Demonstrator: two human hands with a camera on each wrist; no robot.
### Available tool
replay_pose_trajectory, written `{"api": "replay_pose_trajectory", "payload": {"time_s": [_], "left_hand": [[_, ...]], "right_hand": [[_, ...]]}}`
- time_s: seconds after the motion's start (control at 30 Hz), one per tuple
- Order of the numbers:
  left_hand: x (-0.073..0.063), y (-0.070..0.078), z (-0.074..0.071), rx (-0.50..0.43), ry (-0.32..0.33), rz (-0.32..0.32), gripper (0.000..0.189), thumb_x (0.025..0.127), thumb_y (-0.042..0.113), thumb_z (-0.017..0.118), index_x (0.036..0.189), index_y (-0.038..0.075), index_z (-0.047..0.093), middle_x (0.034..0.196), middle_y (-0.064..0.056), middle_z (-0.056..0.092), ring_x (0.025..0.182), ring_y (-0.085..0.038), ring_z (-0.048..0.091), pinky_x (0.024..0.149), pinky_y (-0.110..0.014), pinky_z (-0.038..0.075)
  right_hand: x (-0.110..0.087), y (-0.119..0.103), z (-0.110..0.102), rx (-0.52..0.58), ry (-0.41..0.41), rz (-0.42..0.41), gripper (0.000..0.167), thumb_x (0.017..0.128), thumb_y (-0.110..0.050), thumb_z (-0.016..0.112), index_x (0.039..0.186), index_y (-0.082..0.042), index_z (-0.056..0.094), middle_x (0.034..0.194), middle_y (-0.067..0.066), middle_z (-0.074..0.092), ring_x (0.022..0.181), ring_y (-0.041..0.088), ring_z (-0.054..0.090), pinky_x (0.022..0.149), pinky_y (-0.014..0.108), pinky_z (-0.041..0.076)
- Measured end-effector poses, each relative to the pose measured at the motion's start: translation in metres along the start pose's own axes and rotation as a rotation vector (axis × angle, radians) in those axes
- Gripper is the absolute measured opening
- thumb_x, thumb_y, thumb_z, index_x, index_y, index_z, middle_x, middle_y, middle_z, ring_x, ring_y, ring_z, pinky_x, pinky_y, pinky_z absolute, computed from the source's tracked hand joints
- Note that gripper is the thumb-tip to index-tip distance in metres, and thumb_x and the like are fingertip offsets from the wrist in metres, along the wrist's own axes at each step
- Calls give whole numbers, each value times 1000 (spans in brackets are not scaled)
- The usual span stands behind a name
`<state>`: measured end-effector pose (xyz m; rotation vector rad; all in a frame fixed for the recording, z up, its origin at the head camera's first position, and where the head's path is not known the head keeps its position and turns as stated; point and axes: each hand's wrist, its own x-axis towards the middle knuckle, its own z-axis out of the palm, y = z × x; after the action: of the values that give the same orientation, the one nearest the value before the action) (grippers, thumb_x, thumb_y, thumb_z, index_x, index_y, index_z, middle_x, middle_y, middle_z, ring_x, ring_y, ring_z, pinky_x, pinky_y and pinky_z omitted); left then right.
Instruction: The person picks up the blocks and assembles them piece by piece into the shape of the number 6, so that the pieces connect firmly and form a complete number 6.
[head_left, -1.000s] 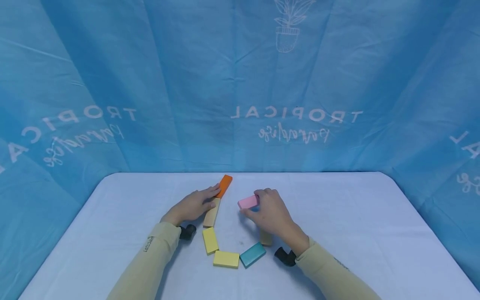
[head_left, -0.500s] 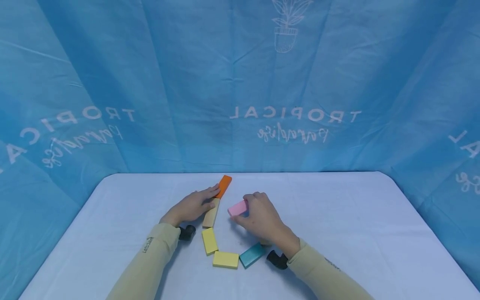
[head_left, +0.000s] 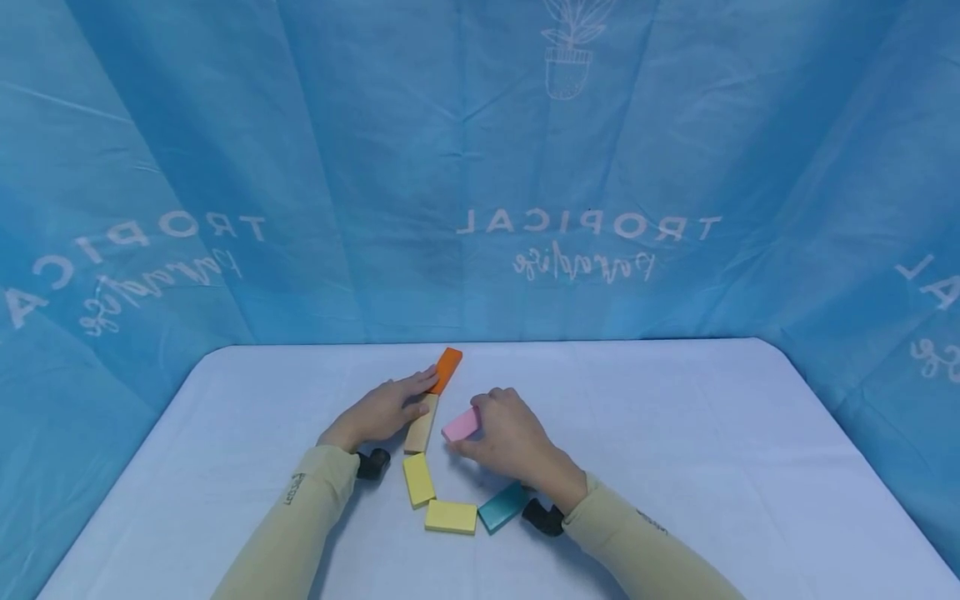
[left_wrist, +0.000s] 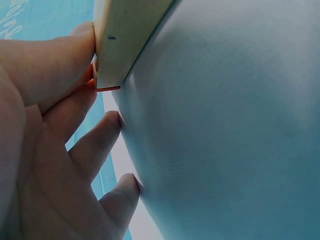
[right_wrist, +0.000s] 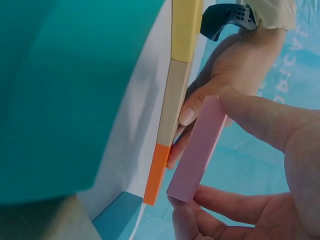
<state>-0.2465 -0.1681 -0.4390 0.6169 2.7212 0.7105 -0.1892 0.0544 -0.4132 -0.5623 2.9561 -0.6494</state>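
My right hand (head_left: 510,437) pinches a pink block (head_left: 460,425) by its two ends, thumb on one and fingertips on the other. In the right wrist view the pink block (right_wrist: 197,150) is held off the table. My left hand (head_left: 380,410) rests with fairly straight fingers at the outer side of an orange block (head_left: 448,367) and a plain wooden block (head_left: 422,425). Its thumb touches the wooden block (left_wrist: 130,40) in the left wrist view. The orange and wooden blocks lie end to end.
Two yellow blocks (head_left: 419,480) and a teal block (head_left: 503,507) continue the curved row toward the near side. A blue block (right_wrist: 120,215) shows in the right wrist view, hidden by my right hand in the head view. Blue curtain (head_left: 480,167) hangs behind the white table (head_left: 675,433).
My right hand has carried the pink block leftward and slightly nearer, toward the wooden block. It now covers most of another wooden block beyond the teal one. My left hand has stayed put.
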Motion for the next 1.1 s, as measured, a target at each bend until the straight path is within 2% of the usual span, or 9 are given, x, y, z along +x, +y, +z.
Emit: {"api": "replay_pose_trajectory", "payload": {"time_s": [0.2,0.47,0.7,0.8,0.9,1.1], "left_hand": [[1,-1,0,-6,-8,-1,57,105,24,55,157,12,35,164,-8,26,150,-32,26,121,-58,16],[0,-1,0,-8,-7,6,57,105,24,55,157,12,34,165,-9,25,150,-32,26,121,-58,16],[-1,0,0,-2,-5,2,57,105,24,55,157,12,35,164,-8,25,150,-31,26,121,-57,17],[0,0,0,7,-3,2,57,105,24,55,157,12,35,164,-8,26,150,-32,26,121,-58,18],[0,0,1,7,-11,-3,58,105,25,55,158,13,35,165,-7,25,150,-31,26,121,-57,18],[-1,0,1,-2,-10,-3,58,105,25,55,158,13,34,165,-7,25,150,-31,25,121,-57,17]], "right_hand": [[4,-1,4,-52,-50,-9,68,82,-52,80,125,0,68,103,8,67,91,19,54,76,31,52],[8,-4,9,-108,-91,-33,64,80,-51,82,121,-2,70,92,4,64,84,17,52,69,27,49],[11,-7,12,-154,-99,-104,56,79,-50,83,108,-3,72,80,0,60,80,17,51,65,26,47],[13,-9,12,-172,-125,-107,54,79,-51,83,104,-4,72,78,0,58,79,17,51,62,26,46],[14,-10,12,-197,-163,-87,55,79,-52,83,104,-5,72,80,0,58,80,17,51,64,27,46],[18,-15,16,-264,-207,-83,63,78,-54,82,115,-5,70,90,3,63,84,18,51,73,29,49]]}}
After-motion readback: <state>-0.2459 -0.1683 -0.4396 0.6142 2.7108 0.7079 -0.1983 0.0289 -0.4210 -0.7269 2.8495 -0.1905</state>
